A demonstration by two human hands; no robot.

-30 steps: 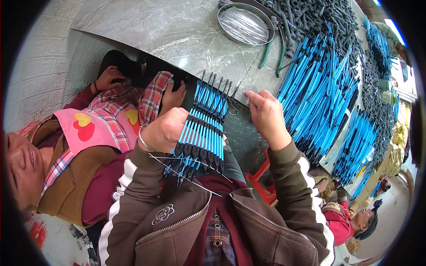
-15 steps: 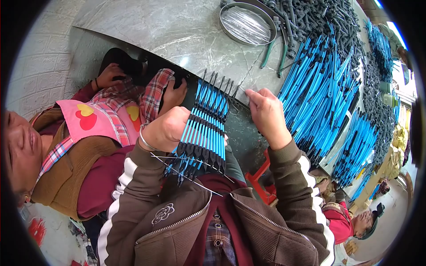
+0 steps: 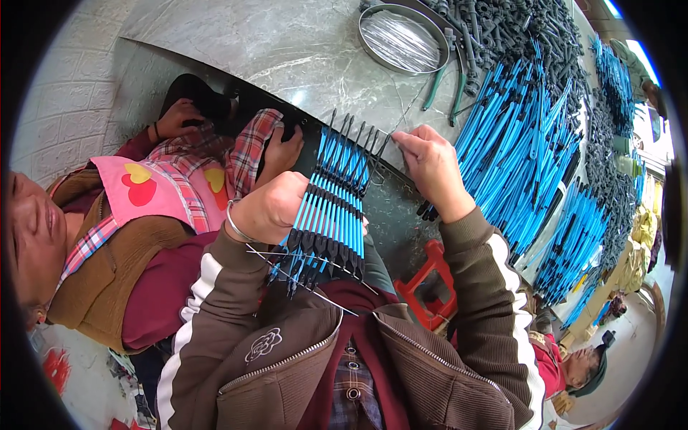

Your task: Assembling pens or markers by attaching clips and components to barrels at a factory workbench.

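My left hand (image 3: 269,208) is closed around the left edge of a fan of blue-and-black strips (image 3: 337,215), held in front of my chest. The strips lie side by side, and their black tips point up and away from me. Thin metal wires (image 3: 308,256) cross the near end of the fan and stick out on both sides. To the right of the far tips, my right hand (image 3: 433,168) is pinched, thumb against forefinger, beside the table edge. What its fingertips hold, if anything, is too thin to make out.
A grey marble-patterned table (image 3: 251,43) bears a round metal tin (image 3: 401,72) of wires and green-handled pliers (image 3: 457,100). At right lie piled blue strips (image 3: 512,158) and black parts (image 3: 516,32). A person (image 3: 158,193) sits close on my left. A red frame (image 3: 448,276) stands below.
My right hand has shifted slightly up and left, its wrist turning. More of the red frame shows beside my right sleeve. My left hand and the strips have hardly moved.
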